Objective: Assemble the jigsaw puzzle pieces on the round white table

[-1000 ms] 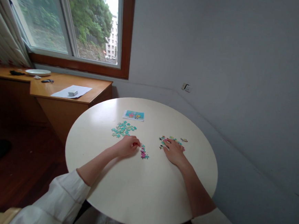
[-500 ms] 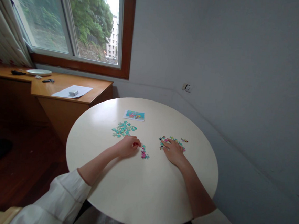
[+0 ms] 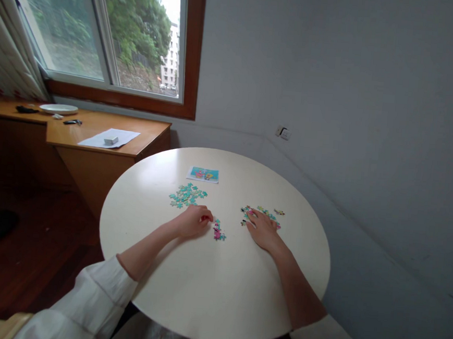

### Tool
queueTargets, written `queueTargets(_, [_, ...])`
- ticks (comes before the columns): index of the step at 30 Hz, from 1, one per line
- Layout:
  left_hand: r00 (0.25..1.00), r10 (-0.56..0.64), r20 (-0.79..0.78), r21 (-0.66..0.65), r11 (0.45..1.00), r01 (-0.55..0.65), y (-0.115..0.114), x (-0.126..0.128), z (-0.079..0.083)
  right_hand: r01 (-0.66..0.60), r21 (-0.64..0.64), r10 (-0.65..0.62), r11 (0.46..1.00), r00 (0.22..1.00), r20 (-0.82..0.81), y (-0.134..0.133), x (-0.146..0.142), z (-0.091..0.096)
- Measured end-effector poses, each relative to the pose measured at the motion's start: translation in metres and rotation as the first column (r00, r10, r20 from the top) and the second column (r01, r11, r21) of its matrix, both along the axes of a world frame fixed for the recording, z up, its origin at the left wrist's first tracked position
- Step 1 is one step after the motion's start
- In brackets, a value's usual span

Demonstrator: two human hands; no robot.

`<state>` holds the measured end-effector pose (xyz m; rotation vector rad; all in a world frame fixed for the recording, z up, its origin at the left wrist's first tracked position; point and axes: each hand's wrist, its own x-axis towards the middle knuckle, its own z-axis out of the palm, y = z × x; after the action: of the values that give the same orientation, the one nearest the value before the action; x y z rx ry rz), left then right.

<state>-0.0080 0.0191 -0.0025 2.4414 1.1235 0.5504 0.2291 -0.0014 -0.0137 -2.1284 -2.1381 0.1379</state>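
Note:
My left hand [image 3: 195,221] rests on the table with its fingers curled together. Whether a puzzle piece is between the fingertips is hidden. Just right of them lies a small joined group of pink and teal jigsaw pieces [image 3: 217,232]. My right hand [image 3: 264,230] is open, its fingers reaching over a mixed pile of jigsaw pieces [image 3: 261,209] in teal, pink, yellow and black and covering part of it. A loose pile of teal jigsaw pieces [image 3: 187,195] lies beyond my left hand. Behind that pile is a picture card [image 3: 203,174] with pink and yellow cartoon figures.
Everything lies on a round white table [image 3: 216,294]. One yellowish puzzle piece [image 3: 279,212] sits apart at the right pile's far edge. To the left stands a wooden desk [image 3: 151,135] with a paper sheet [image 3: 125,137], a small white box [image 3: 111,140] and a white plate [image 3: 58,109].
My right hand's fingers have drawn in slightly over the mixed pile, and a little more of its far side shows. My left hand keeps its place and shape.

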Motion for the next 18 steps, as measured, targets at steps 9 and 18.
queueTargets(9, [1.0,0.001,0.006,-0.015,1.0,-0.001,-0.001,0.001,0.002,-0.013,0.024,0.013,1.0,1.0,-0.021,0.003,0.001,-0.002])
queueTargets(18, [1.0,0.01,0.008,-0.013,1.0,-0.009,-0.002,-0.001,0.003,0.074,0.14,-0.063,0.987,0.995,-0.082,0.015,0.01,-0.01])
